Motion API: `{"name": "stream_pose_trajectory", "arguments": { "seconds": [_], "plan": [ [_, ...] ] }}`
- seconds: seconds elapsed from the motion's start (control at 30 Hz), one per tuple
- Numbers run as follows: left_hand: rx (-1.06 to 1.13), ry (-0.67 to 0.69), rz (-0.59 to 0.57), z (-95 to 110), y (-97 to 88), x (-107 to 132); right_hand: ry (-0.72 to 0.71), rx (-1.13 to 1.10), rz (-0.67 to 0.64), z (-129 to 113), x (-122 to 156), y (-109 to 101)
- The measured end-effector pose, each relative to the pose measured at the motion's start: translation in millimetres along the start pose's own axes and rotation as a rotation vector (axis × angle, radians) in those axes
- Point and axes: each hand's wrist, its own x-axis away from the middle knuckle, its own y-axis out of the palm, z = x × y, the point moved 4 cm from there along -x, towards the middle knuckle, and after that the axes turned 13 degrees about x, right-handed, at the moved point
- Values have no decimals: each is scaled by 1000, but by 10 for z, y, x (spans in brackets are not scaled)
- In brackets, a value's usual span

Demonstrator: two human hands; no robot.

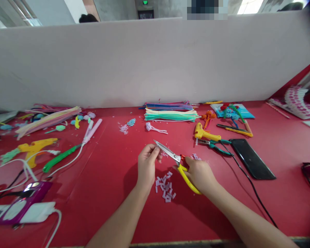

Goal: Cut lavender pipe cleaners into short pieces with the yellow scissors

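My right hand (200, 171) grips a pair of scissors (168, 151) with yellow and red handles, blades pointing up and left. The blade tips meet the fingers of my left hand (146, 163), whose thumb and forefinger are pinched together. Whatever lies between those fingers is too small or hidden to make out. Below the scissors, several short pale-lilac cut pieces (165, 187) lie scattered on the red table (105, 199). More lilac bits (195, 156) show beyond my right hand. Farther back rests a pale-pink bundle of bent fuzzy stems (155, 128).
Bundled pipe cleaners (170, 115) lie along the white partition (144, 65). To the right are a yellow glue gun (205, 133), pliers (217, 146) and a black phone (251, 158). A second yellow glue gun (37, 148), a green-handled tool (62, 158) and a purple power strip (32, 203) with cables occupy the left.
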Motion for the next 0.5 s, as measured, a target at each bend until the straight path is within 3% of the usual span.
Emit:
{"name": "stream_pose_trajectory", "arguments": {
  "seconds": [0.3,0.43,0.5],
  "plan": [
    [118,-144,-49,-78,30,-3,114,0,90,158,-47,-90],
    [99,-214,-100,-124,70,21,97,-184,72,134,-56,-92],
    [42,-274,-186,-166,119,53,83,-313,57,108,-57,-79]
  ]
}}
